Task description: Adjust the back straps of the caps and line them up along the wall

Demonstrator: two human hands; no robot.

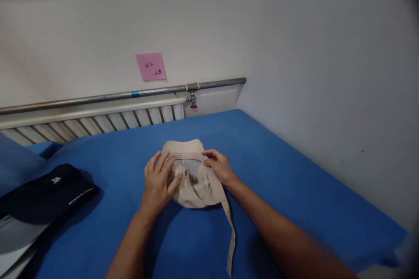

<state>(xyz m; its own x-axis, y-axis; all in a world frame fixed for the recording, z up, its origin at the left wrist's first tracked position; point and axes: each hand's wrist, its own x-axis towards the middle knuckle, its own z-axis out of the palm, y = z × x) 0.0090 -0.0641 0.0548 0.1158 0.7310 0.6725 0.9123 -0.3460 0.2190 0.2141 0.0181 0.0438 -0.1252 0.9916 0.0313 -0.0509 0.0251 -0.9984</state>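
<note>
A beige cap [196,194] lies upside down on the blue sheet, its brim [183,146] pointing away from me and its inside facing up. A loose strap [231,231] trails from its right side toward me. A pale purple label and a small brownish patch show inside the crown. My left hand [161,181] rests on the cap's left edge with its fingers spread, the thumb reaching over the opening. At the right end of the brim, my right hand [218,166] pinches the inner band between thumb and fingers.
A dark cap [49,192] with white lettering sits on other stacked caps at the left. The blue sheet [278,174] meets a wall at the right. Behind it are a white radiator [131,118], a metal pipe [157,91] with a red-handled valve, and a pink note [151,67].
</note>
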